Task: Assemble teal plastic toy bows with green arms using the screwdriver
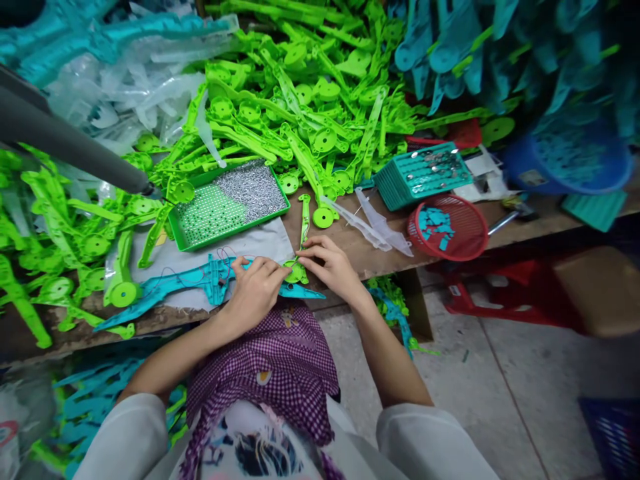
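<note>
A bright green plastic part with a round disc end lies at the front edge of the wooden bench. My left hand and my right hand both pinch its near disc end, fingers curled together. Under my left hand lies a long teal plastic part on a pale cloth. A green tray of small silver screws sits just beyond my hands.
A big heap of green parts fills the bench's back. Teal parts pile at the right, clear ones at the left. A teal basket, a red basket, a blue tub and a red stool stand to the right.
</note>
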`<state>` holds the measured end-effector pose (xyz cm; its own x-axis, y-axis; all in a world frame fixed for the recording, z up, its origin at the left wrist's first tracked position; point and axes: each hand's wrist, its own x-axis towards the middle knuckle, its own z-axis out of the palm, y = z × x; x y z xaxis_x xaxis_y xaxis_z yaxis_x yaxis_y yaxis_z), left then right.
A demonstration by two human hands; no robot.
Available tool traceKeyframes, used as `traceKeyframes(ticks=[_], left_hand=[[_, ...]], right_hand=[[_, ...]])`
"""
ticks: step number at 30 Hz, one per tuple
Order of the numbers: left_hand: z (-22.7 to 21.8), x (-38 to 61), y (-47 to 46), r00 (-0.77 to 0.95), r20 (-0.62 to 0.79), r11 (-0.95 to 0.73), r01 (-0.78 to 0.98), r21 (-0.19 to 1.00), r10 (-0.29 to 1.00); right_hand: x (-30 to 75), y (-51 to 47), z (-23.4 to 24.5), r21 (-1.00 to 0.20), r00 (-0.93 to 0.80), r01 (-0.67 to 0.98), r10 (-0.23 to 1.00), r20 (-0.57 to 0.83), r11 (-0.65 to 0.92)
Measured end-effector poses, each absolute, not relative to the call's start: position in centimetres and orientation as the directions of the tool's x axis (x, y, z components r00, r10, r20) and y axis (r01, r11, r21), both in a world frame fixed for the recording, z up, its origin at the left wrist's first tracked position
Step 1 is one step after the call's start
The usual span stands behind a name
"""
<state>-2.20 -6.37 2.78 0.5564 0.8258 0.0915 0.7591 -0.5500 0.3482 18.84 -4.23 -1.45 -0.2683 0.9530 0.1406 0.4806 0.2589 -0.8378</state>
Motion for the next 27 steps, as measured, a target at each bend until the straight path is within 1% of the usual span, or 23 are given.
traceKeyframes(ticks=[6, 11, 13, 20, 24, 27], left_hand=[[2.2, -2.9, -5.8, 0.626, 0.060, -0.615, 0.736, 0.282, 0.777], [1.8, -3.7, -6.4, 0.682, 0.104, -0.688, 0.700, 0.192, 0.724], [1.8, -3.9, -6.6, 0.698, 0.107, -0.704, 0.687, 0.180, 0.708], [2.9, -4.4, -5.3, 0.737, -0.047, -0.704, 0.660, 0.264, 0.674], [3.1, -5.4, -4.7, 0.779, -0.063, -0.731, 0.610, 0.306, 0.624], [2.8, -5.9, -5.0, 0.790, -0.069, -0.731, 0.594, 0.335, 0.610]], right_hand=[[18.3, -4.0, -1.5, -0.851, -0.241, 0.481, 0.965, 0.104, 0.212], [18.3, -3.4, -1.4, -0.864, -0.276, 0.475, 0.961, 0.036, 0.169], [18.4, -3.3, -1.5, -0.869, -0.276, 0.467, 0.961, 0.029, 0.161], [18.4, -3.5, -1.5, -0.857, -0.269, 0.484, 0.962, 0.045, 0.175], [18.4, -3.5, -1.4, -0.846, -0.284, 0.502, 0.958, 0.036, 0.180], [18.4, -3.4, -1.4, -0.845, -0.283, 0.502, 0.958, 0.040, 0.184]])
